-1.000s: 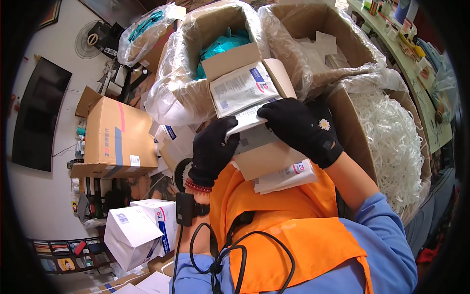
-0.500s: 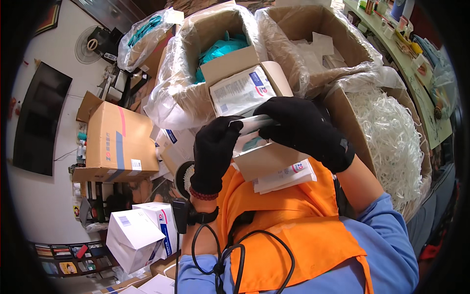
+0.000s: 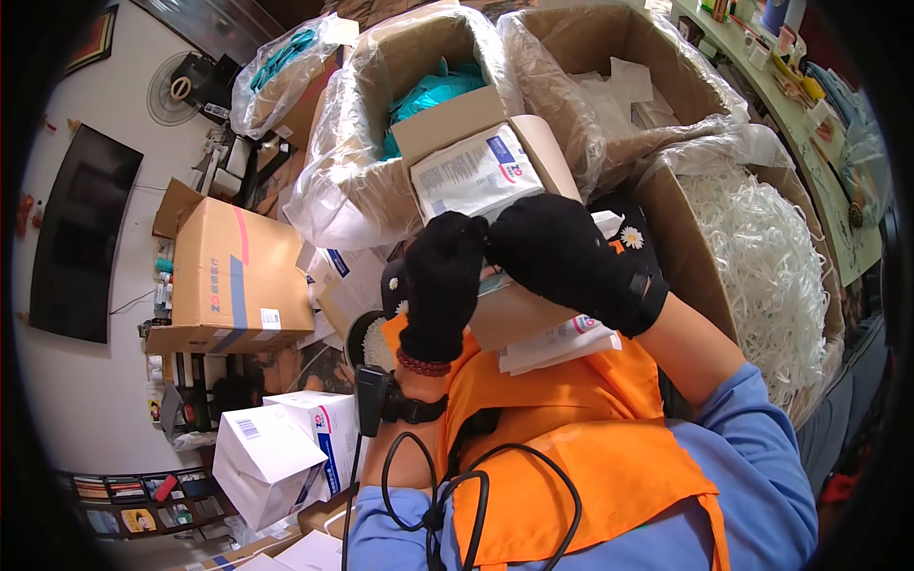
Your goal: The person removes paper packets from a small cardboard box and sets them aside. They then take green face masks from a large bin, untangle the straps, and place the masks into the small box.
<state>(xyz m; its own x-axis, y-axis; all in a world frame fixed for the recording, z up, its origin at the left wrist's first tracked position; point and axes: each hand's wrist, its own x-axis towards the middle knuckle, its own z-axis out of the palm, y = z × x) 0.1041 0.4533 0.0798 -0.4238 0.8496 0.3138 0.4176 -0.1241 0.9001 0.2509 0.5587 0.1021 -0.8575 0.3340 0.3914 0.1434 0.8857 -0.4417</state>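
Left hand (image 3: 444, 274) and right hand (image 3: 564, 251), both black-gloved, meet, fingers curled; whether clamped on anything cannot be told (view obstructed). White packet (image 3: 473, 177) lies just beyond, inside open carton (image 3: 552, 157).

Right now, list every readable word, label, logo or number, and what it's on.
Wording isn't copied out here; by place:
White packet in open box: blue block, red-and-blue logo; fine print too small.
Brown carton, left: logo and characters beside coloured stripes; white label too small.
White boxes, lower left: barcode, logo, blue panel; fine print unreadable.
White packets by orange cloth: partial red mark, rest too small.
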